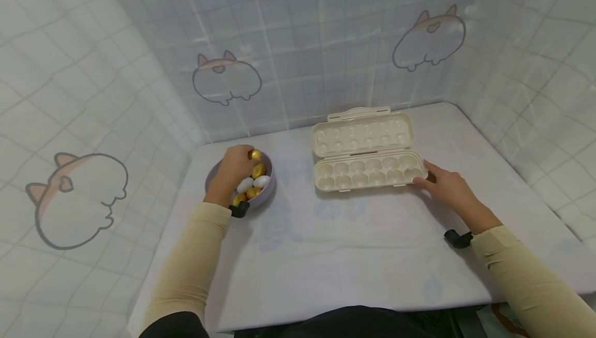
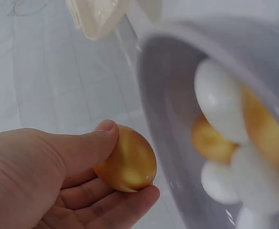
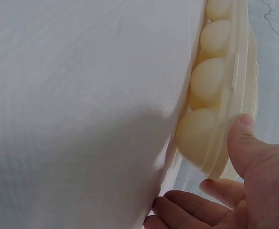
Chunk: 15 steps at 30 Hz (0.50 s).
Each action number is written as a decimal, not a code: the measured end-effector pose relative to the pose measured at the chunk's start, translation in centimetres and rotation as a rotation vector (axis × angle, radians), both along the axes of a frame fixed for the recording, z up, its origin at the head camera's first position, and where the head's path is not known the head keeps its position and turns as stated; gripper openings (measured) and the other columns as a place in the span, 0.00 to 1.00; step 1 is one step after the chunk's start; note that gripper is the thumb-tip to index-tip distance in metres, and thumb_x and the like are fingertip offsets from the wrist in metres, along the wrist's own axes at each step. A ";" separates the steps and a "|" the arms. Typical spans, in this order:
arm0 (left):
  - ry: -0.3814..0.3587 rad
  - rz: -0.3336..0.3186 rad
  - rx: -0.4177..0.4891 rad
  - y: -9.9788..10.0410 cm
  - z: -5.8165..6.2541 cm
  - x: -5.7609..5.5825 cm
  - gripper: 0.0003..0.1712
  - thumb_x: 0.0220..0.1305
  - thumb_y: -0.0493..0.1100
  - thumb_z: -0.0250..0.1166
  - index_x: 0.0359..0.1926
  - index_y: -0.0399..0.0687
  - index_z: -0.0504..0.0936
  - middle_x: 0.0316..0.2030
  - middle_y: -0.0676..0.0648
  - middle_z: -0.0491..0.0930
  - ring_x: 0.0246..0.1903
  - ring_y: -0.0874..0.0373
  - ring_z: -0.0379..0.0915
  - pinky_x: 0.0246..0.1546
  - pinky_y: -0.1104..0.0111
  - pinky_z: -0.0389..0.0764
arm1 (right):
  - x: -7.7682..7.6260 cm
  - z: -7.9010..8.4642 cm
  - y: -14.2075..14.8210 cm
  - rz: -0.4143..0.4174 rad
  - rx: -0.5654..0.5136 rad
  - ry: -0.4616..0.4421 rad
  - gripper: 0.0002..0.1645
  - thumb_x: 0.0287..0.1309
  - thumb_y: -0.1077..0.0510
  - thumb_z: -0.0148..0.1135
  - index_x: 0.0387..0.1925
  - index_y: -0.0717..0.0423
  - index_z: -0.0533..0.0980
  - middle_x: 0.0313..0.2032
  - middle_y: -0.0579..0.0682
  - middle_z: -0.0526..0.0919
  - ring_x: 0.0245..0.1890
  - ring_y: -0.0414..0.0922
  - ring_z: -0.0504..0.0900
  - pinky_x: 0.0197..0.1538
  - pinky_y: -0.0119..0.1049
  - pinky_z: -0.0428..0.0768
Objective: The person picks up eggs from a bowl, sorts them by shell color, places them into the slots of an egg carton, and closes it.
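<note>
My left hand (image 1: pixel 235 164) pinches a golden egg (image 2: pixel 130 160) between thumb and fingers, at the far side of a purple bowl (image 1: pixel 271 189). In the bowl lie several eggs, among them a white egg (image 1: pixel 244 185) and another golden egg (image 1: pixel 258 171); the forearm and hand hide part of them. To the right, a cream egg carton (image 1: pixel 370 176) lies with its lid (image 1: pixel 363 135) folded back towards the wall. My right hand (image 1: pixel 444 185) holds the carton's right end, its thumb (image 3: pixel 242 136) on the rim and its fingers around the corner.
A white cloth covers the table (image 1: pixel 326 255). Behind it and on both sides hang tiled-pattern curtains (image 1: pixel 298 48) with cartoon animals. Each wrist carries a black strap mount (image 1: pixel 458 238). The table's front edge runs close to the person's body.
</note>
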<state>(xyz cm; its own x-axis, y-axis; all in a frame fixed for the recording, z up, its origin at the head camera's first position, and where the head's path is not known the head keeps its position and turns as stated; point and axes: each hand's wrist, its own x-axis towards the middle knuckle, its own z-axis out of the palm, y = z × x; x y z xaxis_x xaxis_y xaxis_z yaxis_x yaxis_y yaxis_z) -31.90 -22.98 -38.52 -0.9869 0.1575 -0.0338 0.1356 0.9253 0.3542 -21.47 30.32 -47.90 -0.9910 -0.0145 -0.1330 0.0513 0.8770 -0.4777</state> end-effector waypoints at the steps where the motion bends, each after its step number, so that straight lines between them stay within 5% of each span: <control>1: 0.012 -0.004 0.004 0.5 0.0 -0.1 0.17 0.76 0.45 0.65 0.57 0.39 0.83 0.45 0.40 0.84 0.42 0.47 0.76 0.44 0.58 0.79 | 0.0 0.0 0.0 -0.002 0.001 -0.001 0.56 0.75 0.27 0.49 0.82 0.64 0.49 0.74 0.77 0.60 0.72 0.79 0.61 0.71 0.74 0.64; 10: 0.045 -0.054 -0.004 5.0 0.2 -0.8 0.13 0.76 0.45 0.65 0.52 0.40 0.83 0.44 0.41 0.85 0.42 0.47 0.77 0.47 0.56 0.80 | 0.2 -0.3 0.1 -0.005 0.002 0.015 0.56 0.75 0.27 0.49 0.82 0.65 0.51 0.74 0.77 0.60 0.72 0.79 0.62 0.71 0.73 0.65; 15: 0.055 -0.065 -0.002 7.0 0.3 -1.0 0.18 0.76 0.46 0.65 0.59 0.40 0.82 0.49 0.41 0.86 0.46 0.47 0.80 0.50 0.56 0.83 | 0.0 -0.2 0.0 -0.003 0.000 0.029 0.56 0.75 0.28 0.50 0.82 0.64 0.51 0.74 0.76 0.62 0.72 0.79 0.62 0.71 0.73 0.65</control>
<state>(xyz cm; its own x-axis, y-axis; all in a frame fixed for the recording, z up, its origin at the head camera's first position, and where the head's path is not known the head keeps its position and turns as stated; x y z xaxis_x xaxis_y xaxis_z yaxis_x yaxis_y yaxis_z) -32.92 -16.02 -38.21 -0.9750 0.2214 0.0199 0.2147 0.9146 0.3426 -21.46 30.33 -48.12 -0.9945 -0.0112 -0.1038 0.0402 0.8769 -0.4790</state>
